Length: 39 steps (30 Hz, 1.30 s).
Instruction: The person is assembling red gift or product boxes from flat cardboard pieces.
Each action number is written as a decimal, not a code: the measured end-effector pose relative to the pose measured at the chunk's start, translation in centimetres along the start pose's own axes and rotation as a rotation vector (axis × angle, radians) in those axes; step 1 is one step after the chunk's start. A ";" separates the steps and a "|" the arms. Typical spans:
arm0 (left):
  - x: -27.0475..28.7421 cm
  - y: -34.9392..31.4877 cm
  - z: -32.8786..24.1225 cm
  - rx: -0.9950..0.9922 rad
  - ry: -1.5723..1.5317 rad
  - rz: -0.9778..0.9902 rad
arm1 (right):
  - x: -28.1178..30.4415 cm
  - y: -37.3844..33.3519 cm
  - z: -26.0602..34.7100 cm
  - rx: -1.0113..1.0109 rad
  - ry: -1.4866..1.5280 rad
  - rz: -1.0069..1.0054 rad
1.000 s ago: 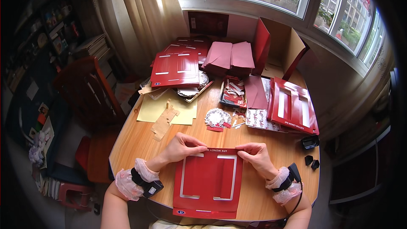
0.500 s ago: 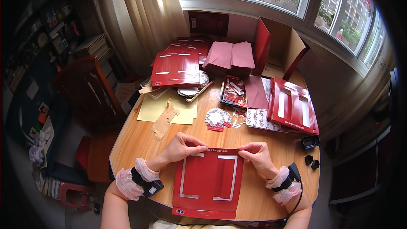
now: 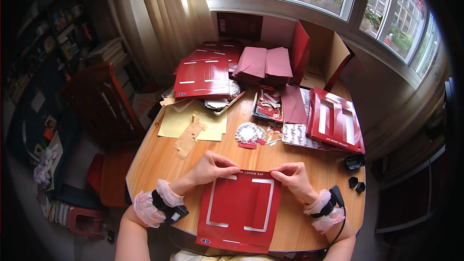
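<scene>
Round wooden table (image 3: 159, 159), cluttered far half. Flat red cardboard sheet with white slots (image 3: 240, 210) at near edge, overhanging. Left hand (image 3: 211, 167), right hand (image 3: 292, 178) pinch its top flap. Risk: uneven pressure, crooked crease; sheet may slide off.

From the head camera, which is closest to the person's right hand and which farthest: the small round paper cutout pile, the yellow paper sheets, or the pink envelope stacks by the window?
From the right hand:
1. Round paper cutout pile, just beyond, mid-table.
2. Yellow paper sheets, farther left.
3. Pink envelope stacks, at the far edge by the window.
</scene>
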State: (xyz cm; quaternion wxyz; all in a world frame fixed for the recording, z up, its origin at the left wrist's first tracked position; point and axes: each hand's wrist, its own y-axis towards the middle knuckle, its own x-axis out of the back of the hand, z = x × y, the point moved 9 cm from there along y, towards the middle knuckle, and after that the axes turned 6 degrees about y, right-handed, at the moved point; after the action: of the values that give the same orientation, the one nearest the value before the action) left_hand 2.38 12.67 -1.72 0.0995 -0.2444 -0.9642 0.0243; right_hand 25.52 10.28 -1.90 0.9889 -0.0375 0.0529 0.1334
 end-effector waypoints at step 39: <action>0.5 0.0 -0.1 -0.025 -0.039 -0.043 | 0.7 0.2 -0.5 0.002 0.189 -0.028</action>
State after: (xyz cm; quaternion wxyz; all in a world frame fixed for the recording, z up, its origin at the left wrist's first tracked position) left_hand 1.97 12.93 -1.57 0.0783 -0.2244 -0.9712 0.0149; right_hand 26.09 10.61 -2.47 0.9813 -0.0496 0.1455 0.1155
